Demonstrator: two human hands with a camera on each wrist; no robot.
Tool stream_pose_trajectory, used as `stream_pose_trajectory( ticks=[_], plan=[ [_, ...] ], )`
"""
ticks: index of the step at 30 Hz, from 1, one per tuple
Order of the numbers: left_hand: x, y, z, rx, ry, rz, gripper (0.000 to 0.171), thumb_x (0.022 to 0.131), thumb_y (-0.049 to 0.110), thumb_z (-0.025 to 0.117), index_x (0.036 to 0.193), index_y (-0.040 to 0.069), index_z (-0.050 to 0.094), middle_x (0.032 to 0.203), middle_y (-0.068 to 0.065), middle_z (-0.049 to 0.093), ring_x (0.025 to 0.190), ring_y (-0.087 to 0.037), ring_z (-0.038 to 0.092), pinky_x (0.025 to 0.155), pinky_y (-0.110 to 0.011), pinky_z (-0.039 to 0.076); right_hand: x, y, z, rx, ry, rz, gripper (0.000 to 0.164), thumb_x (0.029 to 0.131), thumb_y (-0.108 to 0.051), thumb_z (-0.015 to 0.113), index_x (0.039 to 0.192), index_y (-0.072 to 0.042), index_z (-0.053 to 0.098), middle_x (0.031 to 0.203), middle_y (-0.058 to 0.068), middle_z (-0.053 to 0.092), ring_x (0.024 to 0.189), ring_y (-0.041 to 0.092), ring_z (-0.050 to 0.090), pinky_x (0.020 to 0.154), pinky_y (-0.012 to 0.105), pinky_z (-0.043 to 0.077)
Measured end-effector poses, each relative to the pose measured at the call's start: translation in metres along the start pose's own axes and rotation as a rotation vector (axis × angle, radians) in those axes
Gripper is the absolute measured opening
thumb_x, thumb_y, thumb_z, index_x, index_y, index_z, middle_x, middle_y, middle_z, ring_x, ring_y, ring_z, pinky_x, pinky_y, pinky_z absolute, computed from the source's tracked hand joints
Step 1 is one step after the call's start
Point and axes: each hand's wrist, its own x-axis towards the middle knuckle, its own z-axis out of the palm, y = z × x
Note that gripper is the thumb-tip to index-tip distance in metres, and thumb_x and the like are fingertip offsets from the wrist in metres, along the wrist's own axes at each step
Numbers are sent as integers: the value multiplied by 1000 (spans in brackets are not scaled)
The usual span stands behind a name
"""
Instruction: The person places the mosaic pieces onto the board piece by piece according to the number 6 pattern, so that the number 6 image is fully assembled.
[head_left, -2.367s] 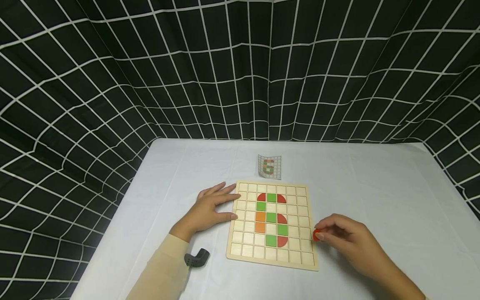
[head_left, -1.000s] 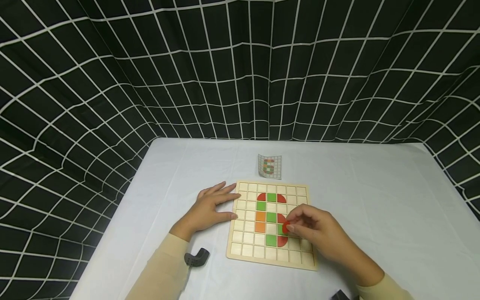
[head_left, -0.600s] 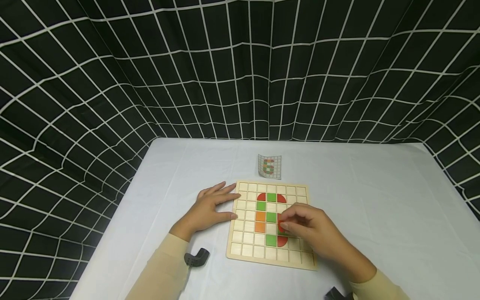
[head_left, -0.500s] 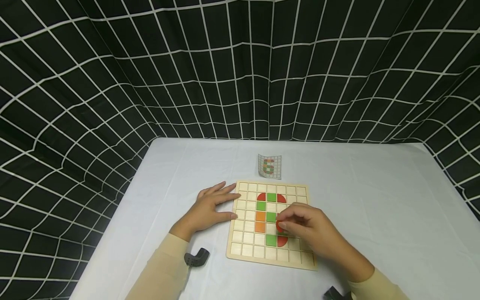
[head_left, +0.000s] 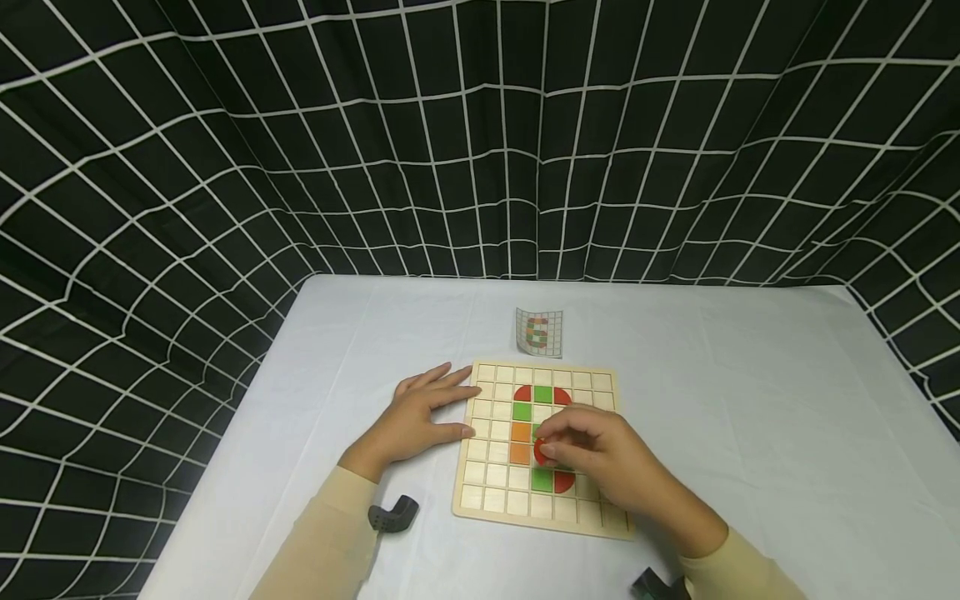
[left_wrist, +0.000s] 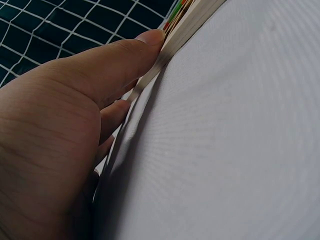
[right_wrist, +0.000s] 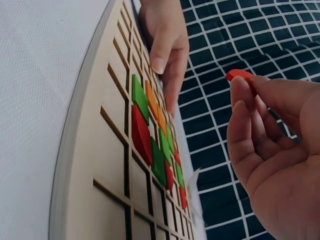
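Observation:
My right hand (head_left: 607, 454) pinches a red tile (head_left: 539, 452) with a curved edge between thumb and fingers. In the right wrist view the red tile (right_wrist: 239, 74) is held above the wooden grid board (right_wrist: 112, 150). Across this board (head_left: 495, 501) lie green square tiles (head_left: 542, 481), orange square tiles (head_left: 521, 432) and rounded red tiles (head_left: 565, 482), set in its cells. Some of them are hidden behind my right hand. My left hand (head_left: 412, 423) lies along the board's left edge, fingers spread, with thumb and fingertips touching the rim.
Behind the board, a small paper card (head_left: 553, 342) shows a coloured grid pattern. A black curved object (head_left: 394, 515) is beside the left sleeve, and another black object (head_left: 651, 585) is by the right sleeve. White cloth (head_left: 750, 375) covers the table; a dark curtain with white grid lines surrounds it.
My right hand has carried the red tile leftward from beside the board's right edge to over its middle columns. My left hand has stayed in place.

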Motion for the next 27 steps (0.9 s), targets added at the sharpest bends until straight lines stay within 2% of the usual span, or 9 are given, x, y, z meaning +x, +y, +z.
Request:
stream_pose_trajectory(
  ticks=[7, 16, 20, 27],
  plan=[
    [0, 1, 0, -6, -3, -2, 65, 94, 53, 84, 153, 32, 66, 171, 13, 39, 162, -18, 21, 126, -51, 11, 3, 0, 6, 9, -34, 35, 10, 99, -4, 80, 108, -9, 79, 97, -1, 74, 83, 21, 70, 75, 30, 61],
    [0, -1, 0, 0, -9, -3, 66, 94, 55, 83, 154, 33, 66, 171, 13, 39, 162, -18, 21, 126, -51, 10, 7, -2, 16, -30, -59, 110, 8, 98, -9, 83, 102, -13, 78, 92, -2, 73, 77, 25, 70, 61, 31, 59],
    [1, -1, -1, -4, -10, -1, 66, 95, 55, 83, 154, 32, 66, 171, 12, 39, 162, -18, 21, 126, -51, 10, 9, 1, 20, -49, -68, 108, 8, 99, -9, 83, 102, -14, 79, 92, -3, 71, 78, 21, 68, 62, 30, 58],
    [1, -1, -1, -1, -6, -4, 66, 94, 56, 83, 154, 33, 66, 171, 13, 39, 162, -18, 21, 126, -52, 10, 8, 7, 24, -113, -97, 110, 13, 101, -7, 79, 109, -17, 81, 98, -9, 71, 90, 16, 67, 80, 30, 58]
  ],
)
